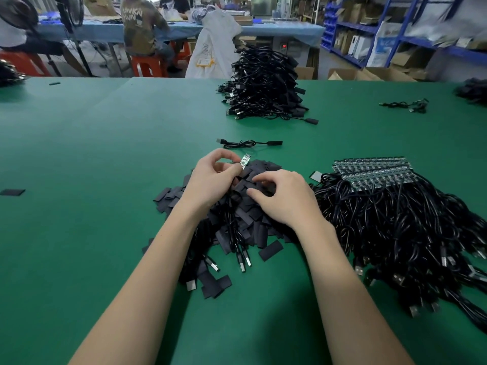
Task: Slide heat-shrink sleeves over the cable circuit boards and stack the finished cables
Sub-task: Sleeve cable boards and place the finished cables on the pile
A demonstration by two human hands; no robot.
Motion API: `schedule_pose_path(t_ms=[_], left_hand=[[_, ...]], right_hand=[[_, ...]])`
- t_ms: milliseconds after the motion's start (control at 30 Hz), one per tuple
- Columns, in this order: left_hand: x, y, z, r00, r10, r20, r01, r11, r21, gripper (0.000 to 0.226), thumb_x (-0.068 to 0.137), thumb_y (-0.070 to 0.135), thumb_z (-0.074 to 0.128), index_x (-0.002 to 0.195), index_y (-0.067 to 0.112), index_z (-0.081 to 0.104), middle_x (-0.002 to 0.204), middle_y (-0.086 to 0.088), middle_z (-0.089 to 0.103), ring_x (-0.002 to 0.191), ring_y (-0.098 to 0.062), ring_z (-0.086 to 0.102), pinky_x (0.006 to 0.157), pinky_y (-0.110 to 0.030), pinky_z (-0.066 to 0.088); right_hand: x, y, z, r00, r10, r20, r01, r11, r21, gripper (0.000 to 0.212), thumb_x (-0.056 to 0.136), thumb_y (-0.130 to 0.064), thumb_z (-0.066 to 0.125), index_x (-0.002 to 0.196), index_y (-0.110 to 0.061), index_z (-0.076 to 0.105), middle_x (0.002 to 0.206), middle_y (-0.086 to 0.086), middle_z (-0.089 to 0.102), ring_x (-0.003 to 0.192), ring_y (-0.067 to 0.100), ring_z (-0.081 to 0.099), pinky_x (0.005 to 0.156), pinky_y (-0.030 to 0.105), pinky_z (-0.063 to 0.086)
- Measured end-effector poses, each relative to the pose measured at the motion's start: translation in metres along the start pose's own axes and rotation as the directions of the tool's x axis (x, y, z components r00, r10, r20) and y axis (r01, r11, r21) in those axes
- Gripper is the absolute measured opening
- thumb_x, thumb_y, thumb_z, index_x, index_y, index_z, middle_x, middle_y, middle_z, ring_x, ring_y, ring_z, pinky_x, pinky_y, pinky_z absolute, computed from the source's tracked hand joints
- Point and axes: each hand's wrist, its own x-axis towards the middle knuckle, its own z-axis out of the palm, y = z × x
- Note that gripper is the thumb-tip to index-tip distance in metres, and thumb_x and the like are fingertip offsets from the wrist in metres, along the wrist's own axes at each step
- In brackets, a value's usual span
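Beyond the green desk (pixel 92 154), a person in a camouflage jacket (pixel 143 27) sits on an orange stool (pixel 147 65) at a blue-covered bench (pixel 276 29). A white bag (pixel 213 46) stands near it. Blue shelving (pixel 395 30) with cardboard boxes (pixel 379 73) lines the right.

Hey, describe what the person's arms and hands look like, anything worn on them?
Both forearms are bare up to the frame's lower edge, with no sleeves in view. The left hand and right hand wear no gloves, and no rings, watch or wristband show. Fingernails look short and unpainted.
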Motion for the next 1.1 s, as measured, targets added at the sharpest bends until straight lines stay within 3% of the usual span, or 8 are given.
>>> schedule_pose_path(t_ms=[100,267,367,433,500,567,667,1100], left_hand=[[-0.002,0.000,0.002,1.000,0.005,0.010,-0.005,1.000,-0.018,0.009,0.091,0.015,0.066,0.093,0.023,0.069,0.060,0.013,0.059,0.054,-0.005,0.053,0.062,-0.024,0.044],[-0.002,0.000,0.002,1.000,0.013,0.025,-0.012,0.999,-0.043,0.008,0.091,0.015,0.067,0.093,0.023,0.069,0.060,0.011,0.060,0.053,-0.007,0.052,0.059,-0.021,0.044],[-0.003,0.001,0.002,0.998,0.020,0.054,-0.016,0.998,-0.059,0.010,0.092,0.012,0.066,0.092,0.021,0.069,0.059,0.010,0.059,0.051,-0.006,0.050,0.054,-0.018,0.042],[-0.005,0.003,0.003,0.996,0.018,0.092,-0.011,0.997,-0.078,0.011,0.093,0.010,0.065,0.091,0.021,0.069,0.061,0.008,0.059,0.053,-0.007,0.049,0.054,-0.018,0.041],[-0.006,0.005,0.005,0.991,0.024,0.131,-0.010,0.994,-0.104,0.012,0.094,0.011,0.065,0.092,0.022,0.070,0.070,0.001,0.060,0.057,-0.010,0.051,0.055,-0.018,0.042],[-0.008,0.007,0.006,0.988,0.034,0.154,-0.012,0.989,-0.146,0.013,0.096,0.010,0.064,0.093,0.021,0.070,0.080,-0.008,0.061,0.066,-0.017,0.054,0.060,-0.021,0.043],[-0.008,0.009,0.006,0.985,0.031,0.168,0.001,0.982,-0.191,0.010,0.096,0.011,0.064,0.096,0.019,0.070,0.088,-0.013,0.064,0.076,-0.020,0.058,0.070,-0.028,0.046],[-0.007,0.007,0.001,0.959,0.016,0.283,0.098,0.918,-0.384,0.013,0.098,0.005,0.062,0.096,0.014,0.071,0.078,0.000,0.069,0.068,-0.013,0.061,0.070,-0.021,0.053]], right_hand=[[0.000,-0.004,0.010,0.997,0.043,-0.062,-0.040,0.998,0.056,0.019,0.086,-0.042,0.075,0.103,-0.034,0.075,0.098,-0.013,0.073,0.098,0.014,0.065,0.087,0.032,0.055],[0.006,0.001,0.009,0.999,0.030,-0.043,-0.026,0.994,0.110,0.021,0.084,-0.026,0.075,0.105,-0.031,0.073,0.086,-0.013,0.068,0.079,0.014,0.064,0.085,0.034,0.057],[0.008,0.004,0.007,0.996,0.047,-0.080,-0.021,0.955,0.297,0.017,0.086,-0.022,0.071,0.100,-0.029,0.075,0.082,-0.012,0.071,0.064,-0.001,0.063,0.076,0.019,0.053],[0.008,0.003,0.003,0.992,0.111,-0.063,-0.058,0.832,0.552,0.016,0.090,-0.016,0.067,0.098,-0.028,0.073,0.082,-0.008,0.075,0.067,0.001,0.070,0.073,0.019,0.055],[0.007,-0.001,-0.001,0.990,0.136,0.032,-0.108,0.601,0.792,0.019,0.094,-0.006,0.064,0.101,-0.023,0.071,0.086,-0.002,0.078,0.074,0.013,0.075,0.070,0.024,0.058],[0.006,-0.003,-0.004,0.987,0.119,0.108,-0.147,0.394,0.907,0.021,0.094,0.001,0.064,0.107,-0.015,0.070,0.087,0.002,0.077,0.077,0.018,0.075,0.071,0.023,0.059],[0.005,-0.003,-0.006,0.980,0.113,0.165,-0.186,0.213,0.959,0.022,0.091,0.000,0.070,0.111,-0.010,0.070,0.099,0.008,0.078,0.087,0.024,0.076,0.078,0.026,0.060],[0.003,-0.001,-0.019,0.968,0.177,0.181,-0.188,0.027,0.982,0.015,0.085,-0.004,0.076,0.097,-0.013,0.077,0.098,0.002,0.078,0.092,0.013,0.073,0.077,0.018,0.057]])
